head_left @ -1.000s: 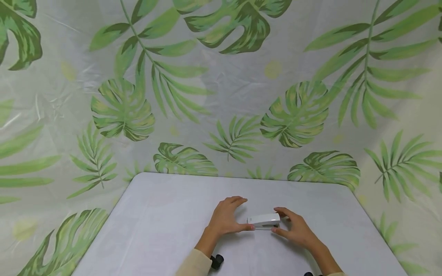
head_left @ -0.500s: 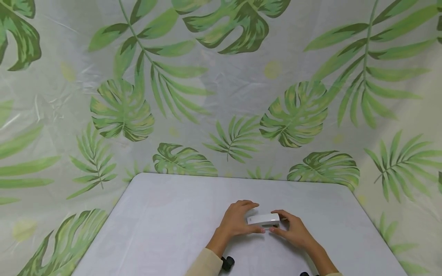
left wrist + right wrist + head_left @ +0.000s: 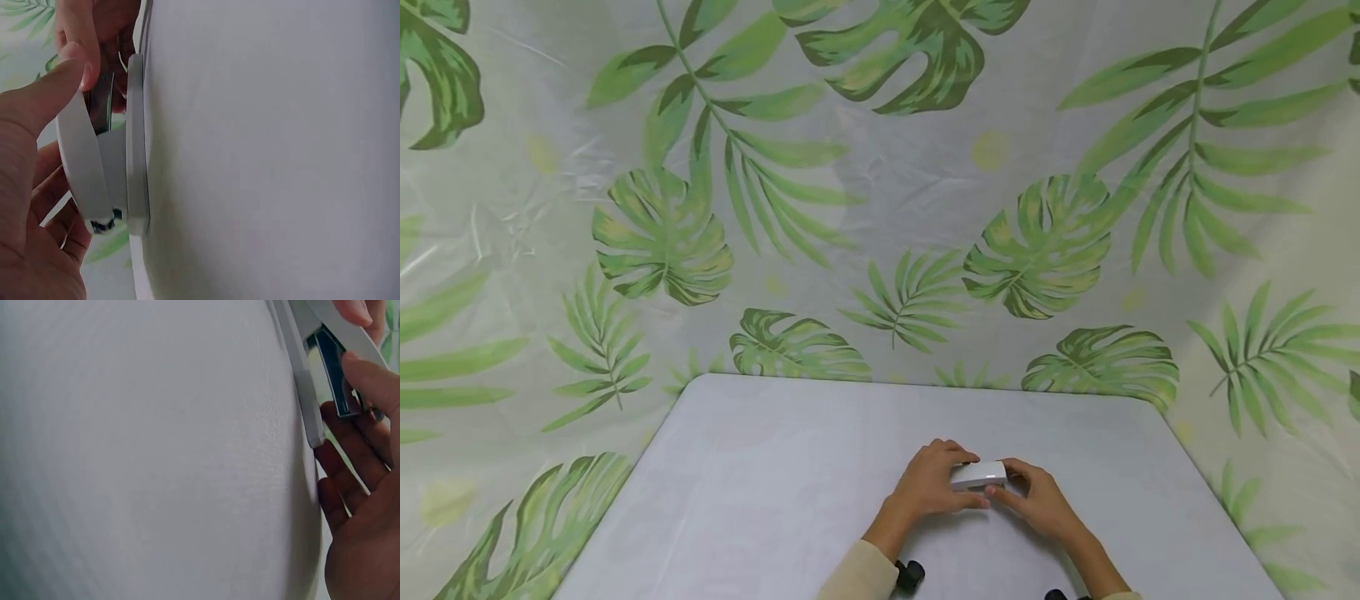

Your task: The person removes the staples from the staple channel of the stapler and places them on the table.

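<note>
A white stapler (image 3: 979,475) stands on the white table, its base down on the cloth. My left hand (image 3: 931,482) grips its hinge end, with the thumb on one side of the top arm and the fingers around the other in the left wrist view. My right hand (image 3: 1037,500) pinches the front end of the top arm between thumb and fingers. In the right wrist view the dark metal magazine (image 3: 334,375) shows between the top arm and the base (image 3: 309,406), with a gap above the base. Both thumb tips lie close together.
The white-covered table (image 3: 790,467) spreads around both hands. Behind it hangs a pale curtain (image 3: 910,192) with green leaf prints. A black wrist camera (image 3: 910,575) is strapped under the left forearm.
My left hand has slid right along the stapler, from its end to around its body, and now covers the left part. My right hand has stayed nearly still at the front end.
</note>
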Tool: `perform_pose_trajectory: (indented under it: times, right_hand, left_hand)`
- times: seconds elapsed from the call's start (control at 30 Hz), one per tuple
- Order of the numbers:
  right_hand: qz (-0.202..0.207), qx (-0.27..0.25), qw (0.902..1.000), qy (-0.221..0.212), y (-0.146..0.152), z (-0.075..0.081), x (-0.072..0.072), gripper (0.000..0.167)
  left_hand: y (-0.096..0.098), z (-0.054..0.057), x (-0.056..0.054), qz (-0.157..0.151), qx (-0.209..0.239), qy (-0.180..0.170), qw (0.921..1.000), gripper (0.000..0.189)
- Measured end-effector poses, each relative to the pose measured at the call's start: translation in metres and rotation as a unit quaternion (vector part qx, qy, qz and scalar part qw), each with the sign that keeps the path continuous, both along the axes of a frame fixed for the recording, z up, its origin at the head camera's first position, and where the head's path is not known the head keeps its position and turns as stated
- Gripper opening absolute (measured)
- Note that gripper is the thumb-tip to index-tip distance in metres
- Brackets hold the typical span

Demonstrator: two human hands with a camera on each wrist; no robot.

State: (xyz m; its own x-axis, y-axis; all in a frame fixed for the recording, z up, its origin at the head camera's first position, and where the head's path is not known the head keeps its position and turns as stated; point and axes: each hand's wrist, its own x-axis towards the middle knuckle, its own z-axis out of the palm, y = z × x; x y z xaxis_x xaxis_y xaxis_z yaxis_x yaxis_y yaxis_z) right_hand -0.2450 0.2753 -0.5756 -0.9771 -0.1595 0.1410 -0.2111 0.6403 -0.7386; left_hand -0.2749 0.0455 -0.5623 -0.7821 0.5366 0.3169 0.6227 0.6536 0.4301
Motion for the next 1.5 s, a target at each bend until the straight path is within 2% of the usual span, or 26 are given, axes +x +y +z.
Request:
perform_pose_trajectory:
  times: [0.13,0.3,0.6,0.87,1.0,1.13,1.33,1.5]
  right_hand:
    - [0.007,-0.017,0.9996,0.02,-0.001,0.0,0.001,0.038]
    - [0.028,-0.042,0.9978,0.043,-0.002,-0.003,0.003,0.032]
    - [0.062,-0.071,0.9942,0.052,0.001,-0.008,0.002,0.025]
    - [0.051,-0.061,0.9951,0.058,0.005,-0.014,-0.003,0.022]
    - [0.035,-0.051,0.995,0.078,0.004,-0.016,-0.002,0.021]
    - [0.017,-0.046,0.9964,0.069,0.004,-0.016,-0.001,0.02]
    - [0.002,-0.021,0.9981,0.058,0.007,-0.015,0.0,0.019]
    - [-0.004,-0.006,0.9985,0.054,0.007,-0.012,-0.001,0.019]
  left_hand:
    - [0.006,-0.001,0.0,-0.004,0.008,0.01,0.9999,0.058]
    - [0.011,-0.002,0.002,0.005,0.029,0.012,0.9995,0.046]
    - [0.011,0.001,0.004,0.002,0.039,0.022,0.999,0.041]
    - [0.008,0.005,0.005,-0.009,0.054,0.031,0.998,0.042]
    - [0.007,0.009,0.005,-0.009,0.048,0.028,0.9984,0.041]
    - [0.003,0.017,0.007,-0.003,0.035,0.022,0.9991,0.041]
    - [-0.004,0.028,0.011,0.01,0.034,0.0,0.9994,0.042]
    - [-0.014,0.032,0.012,0.019,0.064,-0.038,0.9971,0.044]
